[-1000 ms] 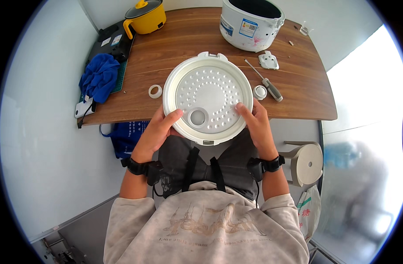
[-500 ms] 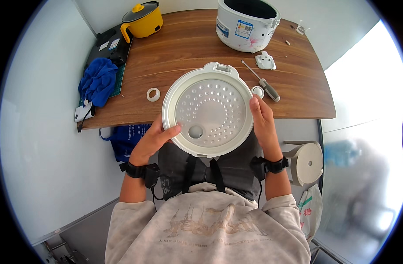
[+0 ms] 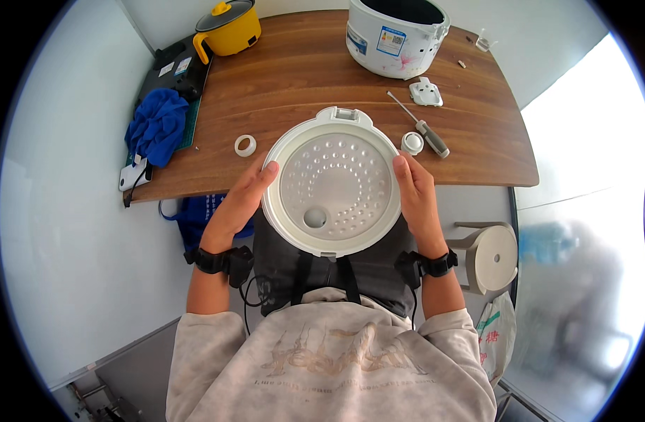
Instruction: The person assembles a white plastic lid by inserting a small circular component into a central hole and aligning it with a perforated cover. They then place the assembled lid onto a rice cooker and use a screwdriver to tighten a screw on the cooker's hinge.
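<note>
Between my two hands is a round white rice cooker lid [image 3: 340,186], its dimpled metal inner side facing up toward me. A round hole shows in the lower left of the metal plate. My left hand [image 3: 246,188] grips the left rim, thumb on top and fingers hidden beneath. On the opposite rim my right hand [image 3: 415,190] is closed the same way. The lid is over my lap, at the table's front edge. Just beyond it lie a white ring [image 3: 245,145] on the left and a small round white cap [image 3: 412,143] on the right.
A screwdriver [image 3: 426,133] and a white plastic part [image 3: 426,92] lie on the right of the wooden table [image 3: 294,77]. Behind them stands the white rice cooker body [image 3: 386,42]. To the left are a yellow pot [image 3: 231,32] and a blue cloth [image 3: 157,126]. A stool [image 3: 493,259] stands at right.
My left hand has shifted up along the rim, its thumb now higher and away from the hole. The lid has moved slightly, uncovering more of the small round cap.
</note>
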Tool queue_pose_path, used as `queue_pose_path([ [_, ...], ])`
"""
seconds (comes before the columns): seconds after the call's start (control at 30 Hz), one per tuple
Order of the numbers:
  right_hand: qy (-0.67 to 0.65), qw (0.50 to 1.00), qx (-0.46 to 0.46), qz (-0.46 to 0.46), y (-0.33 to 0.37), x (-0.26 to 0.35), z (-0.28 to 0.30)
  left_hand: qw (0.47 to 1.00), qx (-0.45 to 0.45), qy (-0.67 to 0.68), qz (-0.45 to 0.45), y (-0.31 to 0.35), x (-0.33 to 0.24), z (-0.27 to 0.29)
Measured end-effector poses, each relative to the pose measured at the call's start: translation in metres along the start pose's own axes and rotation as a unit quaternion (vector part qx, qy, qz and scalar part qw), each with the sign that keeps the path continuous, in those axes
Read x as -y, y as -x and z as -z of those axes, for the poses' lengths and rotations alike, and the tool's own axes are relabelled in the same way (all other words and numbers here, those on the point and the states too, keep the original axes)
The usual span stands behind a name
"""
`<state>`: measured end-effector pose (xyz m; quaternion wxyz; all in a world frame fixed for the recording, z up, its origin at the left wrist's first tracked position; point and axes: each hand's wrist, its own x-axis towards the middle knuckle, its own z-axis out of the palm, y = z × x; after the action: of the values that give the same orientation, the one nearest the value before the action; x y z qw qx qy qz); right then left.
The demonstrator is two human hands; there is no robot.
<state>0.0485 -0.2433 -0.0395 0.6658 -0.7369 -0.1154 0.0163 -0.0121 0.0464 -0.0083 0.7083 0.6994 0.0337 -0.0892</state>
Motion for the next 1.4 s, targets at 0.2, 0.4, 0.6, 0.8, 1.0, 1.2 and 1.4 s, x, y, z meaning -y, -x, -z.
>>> queue_pose_path([
  [0.2,0.022,1.0,0.008,-0.01,0.001,-0.003,0.0,0.998,-0.035,-0.048,0.0,0.005,0.0,-0.009],
  [0.4,-0.02,0.999,0.021,-0.02,0.001,-0.004,0.001,0.999,-0.041,-0.014,0.001,0.002,0.007,-0.009],
  [0.6,0.047,0.998,0.038,-0.019,0.003,0.0,-0.003,0.996,-0.054,0.067,0.018,-0.001,0.016,-0.006],
  [0.8,0.192,0.978,-0.016,0.083,0.0,0.011,-0.004,0.991,-0.074,0.112,0.024,0.001,0.013,-0.007],
  [1.0,0.324,0.926,-0.021,0.194,-0.012,0.025,-0.007,0.993,-0.049,0.107,-0.004,0.002,0.016,-0.007],
  [1.2,0.378,0.894,-0.044,0.237,-0.017,0.011,-0.015,0.992,-0.03,0.116,-0.033,0.002,0.016,-0.013],
  [1.4,0.39,0.893,-0.035,0.22,-0.014,0.013,-0.017,0.99,-0.032,0.134,-0.042,0.006,0.012,-0.019],
])
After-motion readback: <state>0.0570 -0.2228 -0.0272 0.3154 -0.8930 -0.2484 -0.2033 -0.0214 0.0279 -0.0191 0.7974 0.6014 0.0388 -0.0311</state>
